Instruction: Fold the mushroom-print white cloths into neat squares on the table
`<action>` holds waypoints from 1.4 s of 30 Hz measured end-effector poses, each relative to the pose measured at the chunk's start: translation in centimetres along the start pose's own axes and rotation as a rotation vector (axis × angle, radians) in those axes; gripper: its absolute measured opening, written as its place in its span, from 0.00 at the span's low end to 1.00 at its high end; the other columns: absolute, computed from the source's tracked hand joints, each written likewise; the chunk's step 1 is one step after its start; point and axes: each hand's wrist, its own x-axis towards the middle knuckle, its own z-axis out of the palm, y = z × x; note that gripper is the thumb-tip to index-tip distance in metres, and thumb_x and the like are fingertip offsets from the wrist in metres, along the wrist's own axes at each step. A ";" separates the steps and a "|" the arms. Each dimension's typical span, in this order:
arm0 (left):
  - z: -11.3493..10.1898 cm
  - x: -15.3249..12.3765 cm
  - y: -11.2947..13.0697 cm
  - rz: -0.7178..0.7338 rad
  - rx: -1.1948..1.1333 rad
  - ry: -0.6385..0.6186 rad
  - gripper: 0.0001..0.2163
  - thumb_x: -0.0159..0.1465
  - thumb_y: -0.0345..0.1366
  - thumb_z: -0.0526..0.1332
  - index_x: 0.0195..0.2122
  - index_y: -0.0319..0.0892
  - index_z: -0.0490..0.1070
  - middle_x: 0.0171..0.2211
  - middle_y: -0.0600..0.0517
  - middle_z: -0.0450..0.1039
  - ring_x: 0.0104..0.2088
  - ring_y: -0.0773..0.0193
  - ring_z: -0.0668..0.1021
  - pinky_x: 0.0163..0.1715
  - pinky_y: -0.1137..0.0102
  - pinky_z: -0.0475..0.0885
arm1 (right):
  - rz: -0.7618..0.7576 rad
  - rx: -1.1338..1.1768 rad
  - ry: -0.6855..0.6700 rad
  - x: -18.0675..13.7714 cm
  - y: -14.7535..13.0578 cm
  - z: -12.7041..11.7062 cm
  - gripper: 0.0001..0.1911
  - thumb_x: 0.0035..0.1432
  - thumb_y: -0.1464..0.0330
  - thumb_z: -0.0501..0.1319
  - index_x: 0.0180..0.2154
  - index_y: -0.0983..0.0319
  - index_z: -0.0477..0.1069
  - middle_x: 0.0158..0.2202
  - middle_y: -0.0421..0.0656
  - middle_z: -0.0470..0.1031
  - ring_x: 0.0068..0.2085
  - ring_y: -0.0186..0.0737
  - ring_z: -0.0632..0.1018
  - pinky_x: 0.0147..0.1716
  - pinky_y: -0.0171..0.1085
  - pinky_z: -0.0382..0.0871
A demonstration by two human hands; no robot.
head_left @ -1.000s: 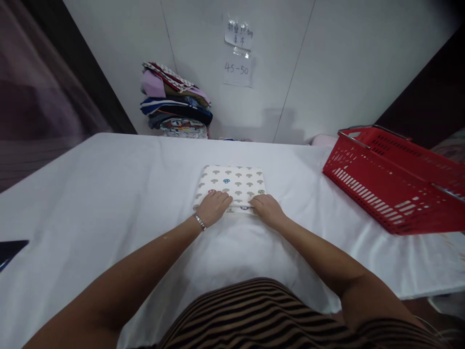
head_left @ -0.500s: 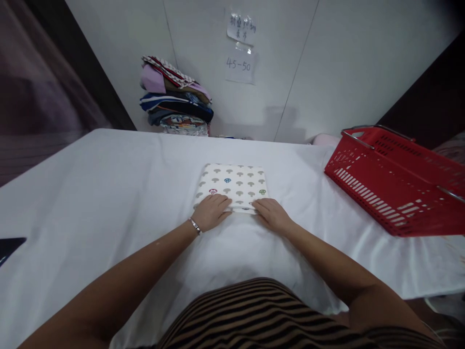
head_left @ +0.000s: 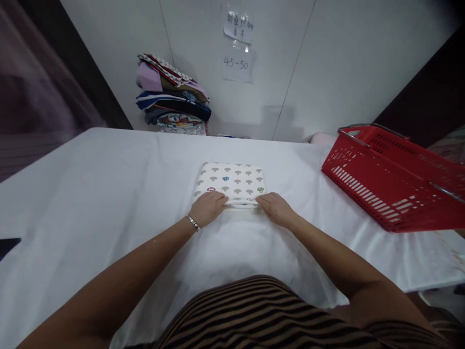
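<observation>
A folded white cloth printed with small mushrooms [head_left: 232,180] lies in the middle of a table covered with a white sheet [head_left: 109,194]. My left hand [head_left: 208,208], with a thin bracelet at the wrist, rests on the cloth's near left edge, fingers curled over it. On the near right edge lies my right hand [head_left: 276,209], its fingers pressed against the fold. Both hands grip the cloth's near edge.
A red plastic basket [head_left: 392,179] with metal handles stands tilted at the right. A stack of folded coloured clothes [head_left: 172,102] sits at the back left against the white wall, under two paper notes [head_left: 238,46]. A dark flat object [head_left: 7,245] shows at the left edge.
Both hands have drawn back slightly toward the cloth's near edge, and the right hand has shifted a little to the right. The cloth stays in place.
</observation>
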 end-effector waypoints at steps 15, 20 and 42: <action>0.4 -0.4 1.2 -0.036 0.049 -0.003 0.14 0.63 0.26 0.49 0.46 0.43 0.70 0.42 0.47 0.73 0.41 0.58 0.73 0.39 0.62 0.67 | 0.108 0.025 0.033 -2.4 -0.1 2.5 0.19 0.63 0.75 0.49 0.53 0.59 0.67 0.54 0.46 0.70 0.55 0.42 0.69 0.49 0.44 0.62; 0.7 -1.6 1.1 -0.081 0.005 -0.004 0.18 0.63 0.25 0.49 0.51 0.44 0.68 0.47 0.47 0.72 0.46 0.58 0.72 0.43 0.61 0.67 | 0.118 0.039 0.067 -2.6 0.0 2.9 0.18 0.63 0.75 0.50 0.53 0.59 0.67 0.54 0.47 0.70 0.55 0.42 0.70 0.51 0.46 0.61; 2.0 0.3 2.4 -0.275 -0.056 -0.021 0.24 0.65 0.49 0.49 0.58 0.43 0.62 0.61 0.44 0.60 0.61 0.52 0.60 0.59 0.53 0.53 | 0.079 0.059 0.072 1.9 -5.8 5.7 0.32 0.61 0.59 0.54 0.62 0.66 0.52 0.63 0.54 0.53 0.65 0.50 0.53 0.60 0.54 0.51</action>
